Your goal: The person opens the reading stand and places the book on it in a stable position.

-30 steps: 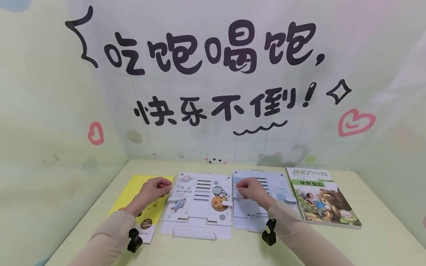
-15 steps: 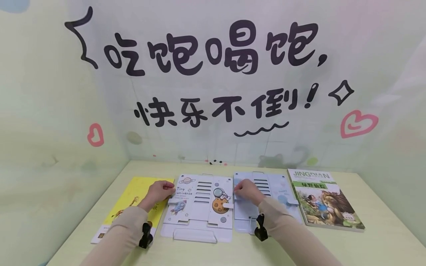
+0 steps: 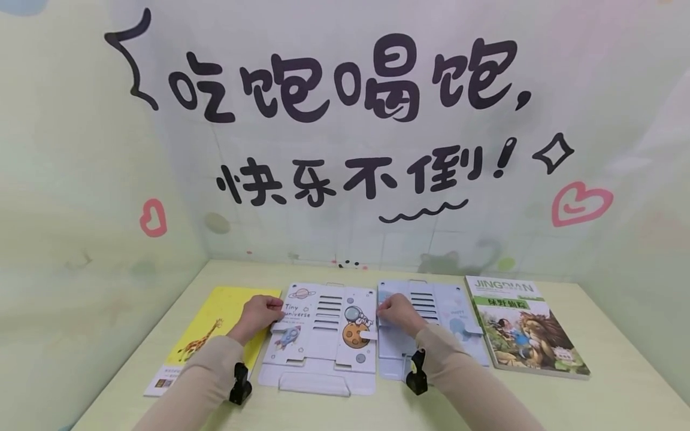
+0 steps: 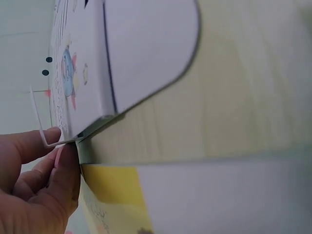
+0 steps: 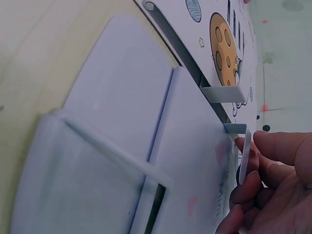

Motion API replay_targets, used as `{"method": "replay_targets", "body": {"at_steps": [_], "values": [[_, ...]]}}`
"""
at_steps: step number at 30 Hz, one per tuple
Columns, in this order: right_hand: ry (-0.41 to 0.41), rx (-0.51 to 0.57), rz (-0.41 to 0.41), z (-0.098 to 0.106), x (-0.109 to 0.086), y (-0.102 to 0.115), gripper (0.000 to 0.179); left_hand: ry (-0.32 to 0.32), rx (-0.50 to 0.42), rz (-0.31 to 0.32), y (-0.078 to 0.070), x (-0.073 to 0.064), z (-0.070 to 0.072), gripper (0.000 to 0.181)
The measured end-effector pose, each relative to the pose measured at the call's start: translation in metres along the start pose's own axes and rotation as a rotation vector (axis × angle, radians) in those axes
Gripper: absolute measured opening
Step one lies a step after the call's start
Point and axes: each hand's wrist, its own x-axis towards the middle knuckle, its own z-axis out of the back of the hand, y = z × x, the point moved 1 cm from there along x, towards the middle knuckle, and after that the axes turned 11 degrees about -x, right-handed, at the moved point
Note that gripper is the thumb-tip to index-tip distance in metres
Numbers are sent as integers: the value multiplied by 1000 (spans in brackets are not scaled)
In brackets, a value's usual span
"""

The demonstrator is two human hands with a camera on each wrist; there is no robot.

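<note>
left hand (image 3: pixel 261 317) pinches the tiny universe bookstand's (image 3: pixel 326 338) clip (image 3: pixel 280 327). right hand (image 3: pixel 401 314) pinches the pale blue bookstand's (image 3: pixel 446 308) clip (image 5: pixel 246 157).

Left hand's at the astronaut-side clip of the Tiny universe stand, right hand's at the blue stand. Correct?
Wrong side: in the head view, the left hand is at the rocket-side clip of the Tiny universe stand. The right hand is at the blue stand.

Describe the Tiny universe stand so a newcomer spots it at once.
On the pale table, four items form a row. Second from the left, between the yellow giraffe book and the bluish stand, is the Tiny universe stand. Unlike its neighbours, it shows an astronaut with a big orange planet.
</note>
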Motion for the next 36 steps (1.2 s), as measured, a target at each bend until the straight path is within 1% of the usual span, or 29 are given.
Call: {"method": "replay_targets", "body": {"at_steps": [7, 10, 16, 23, 26, 31, 35, 36], "values": [[-4, 50, -9, -5, 0, 1, 8, -35, -5, 9, 2, -6, -1, 36], [-4, 78, -13, -5, 0, 1, 8, -43, -24, 5, 2, -8, 0, 36], [-25, 121, 6, -2, -6, 4, 11, -47, -108, -18, 2, -12, 2, 37], [-48, 220, 39, -2, -12, 4, 11, -55, -216, -4, -4, -16, 6, 38], [-69, 259, 62, -3, -15, 4, 15, -60, -233, -18, -6, -18, 7, 38], [-90, 304, 72, -4, -22, 8, 19, -67, -262, -44, -8, -21, 8, 37], [-96, 371, 79, -4, -24, 9, 20, -66, -288, -29, -8, -22, 9, 37], [-95, 391, 80, -4, -24, 9, 20, -59, -295, -37, -8, -22, 9, 37]]}}
